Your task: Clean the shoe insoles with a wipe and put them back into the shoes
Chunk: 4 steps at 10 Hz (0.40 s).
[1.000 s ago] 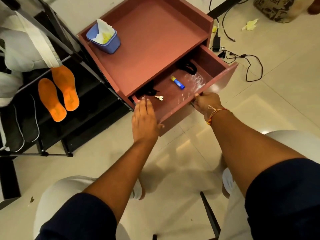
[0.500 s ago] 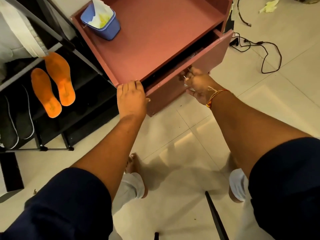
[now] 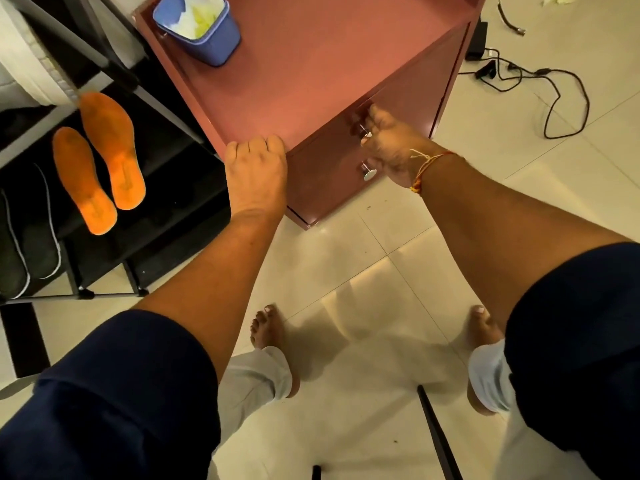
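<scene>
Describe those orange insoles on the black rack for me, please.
The two orange insoles lie side by side on a black shelf of the rack, toes pointing away and heels nearer the person. They look like soft foam or fabric, with darker smudges along the middle. The left one sits a little nearer than the right, and their edges seem to touch. Dark shoes stand beside them.
</scene>
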Available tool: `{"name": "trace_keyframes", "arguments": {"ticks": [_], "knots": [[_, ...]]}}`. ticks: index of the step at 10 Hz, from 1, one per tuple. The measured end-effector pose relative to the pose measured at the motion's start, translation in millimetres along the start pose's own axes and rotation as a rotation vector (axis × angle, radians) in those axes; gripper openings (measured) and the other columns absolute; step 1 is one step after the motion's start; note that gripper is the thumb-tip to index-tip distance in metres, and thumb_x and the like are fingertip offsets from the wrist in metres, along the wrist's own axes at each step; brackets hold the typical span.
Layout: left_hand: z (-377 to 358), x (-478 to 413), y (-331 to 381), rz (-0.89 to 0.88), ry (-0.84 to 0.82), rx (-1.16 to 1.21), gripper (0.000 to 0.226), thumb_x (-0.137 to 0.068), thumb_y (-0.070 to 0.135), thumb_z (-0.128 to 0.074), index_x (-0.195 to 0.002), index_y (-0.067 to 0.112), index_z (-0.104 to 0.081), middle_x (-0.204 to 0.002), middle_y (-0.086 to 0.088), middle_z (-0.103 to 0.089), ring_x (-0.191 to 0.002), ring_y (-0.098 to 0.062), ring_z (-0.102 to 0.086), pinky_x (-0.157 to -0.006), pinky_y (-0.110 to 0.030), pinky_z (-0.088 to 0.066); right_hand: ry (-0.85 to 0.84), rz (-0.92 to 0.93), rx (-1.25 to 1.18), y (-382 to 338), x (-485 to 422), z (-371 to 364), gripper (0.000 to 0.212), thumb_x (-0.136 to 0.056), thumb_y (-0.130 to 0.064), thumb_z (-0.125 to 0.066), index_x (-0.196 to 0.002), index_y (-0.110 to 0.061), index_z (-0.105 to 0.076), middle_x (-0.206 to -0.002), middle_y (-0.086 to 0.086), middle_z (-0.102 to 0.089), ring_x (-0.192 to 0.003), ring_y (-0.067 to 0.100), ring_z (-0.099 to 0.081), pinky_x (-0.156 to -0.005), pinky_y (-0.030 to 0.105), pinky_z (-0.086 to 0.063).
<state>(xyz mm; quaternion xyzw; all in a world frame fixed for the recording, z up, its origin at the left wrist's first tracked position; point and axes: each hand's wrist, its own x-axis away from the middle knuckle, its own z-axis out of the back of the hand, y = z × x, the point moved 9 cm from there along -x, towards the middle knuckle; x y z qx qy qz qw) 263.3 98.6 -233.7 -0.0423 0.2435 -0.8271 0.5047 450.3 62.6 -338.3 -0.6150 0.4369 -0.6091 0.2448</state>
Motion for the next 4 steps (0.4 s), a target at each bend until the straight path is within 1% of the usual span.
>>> {"name": "trace_keyframes", "arguments": {"ticks": [1,2,3,4], "knots": [[-3.9,0.1,1.1,-0.011,-0.015,-0.003,0.039,-0.065,0.022,-0.091,-0.082,0.019,-0.056,-0.07,-0.002,-0.06,-0.063,-0.022,-0.058,-0.074,-0.035,-0.05,0.014,0.015,0.016,5.5,-0.5,1.5,0.09,-0.088,0.021,-0.037,-0.159,-0.027,-0.008,-0.164,-0.006,-0.019,-0.151,0.018,-0.018,-0.112,0.034,-0.028],[-6.0,1.0,-1.3,-0.002,-0.061,0.016,0.038,-0.067,0.016,-0.089,-0.085,0.017,-0.055,-0.073,-0.005,-0.06,-0.066,-0.025,-0.059,-0.079,-0.037,-0.05,0.002,0.024,0.103,4.2,1.1,0.3,0.089,-0.091,0.014,-0.045,-0.159,-0.025,-0.003,-0.165,-0.003,-0.013,-0.151,0.022,-0.015,-0.119,0.044,-0.03],[3.9,-2.8,-1.3,-0.027,-0.063,0.07,0.029,-0.075,0.019,-0.086,-0.087,0.016,-0.059,-0.077,-0.006,-0.064,-0.069,-0.025,-0.062,-0.08,-0.036,-0.05,-0.039,0.042,0.308,-9.8,14.3,-17.0,0.085,-0.093,-0.019,-0.061,-0.159,-0.025,-0.008,-0.164,0.002,-0.019,-0.149,0.026,-0.024,-0.118,0.046,-0.032],[13.4,10.2,5.6,-0.069,-0.183,0.186,0.034,-0.093,0.041,-0.067,-0.112,0.013,-0.061,-0.106,-0.009,-0.067,-0.098,-0.028,-0.064,-0.096,-0.04,-0.041,0.006,0.078,0.507,-20.3,37.2,-33.9,0.087,-0.095,-0.04,-0.061,-0.159,-0.021,-0.005,-0.165,0.01,-0.014,-0.149,0.031,-0.021,-0.118,0.049,-0.03]]}}
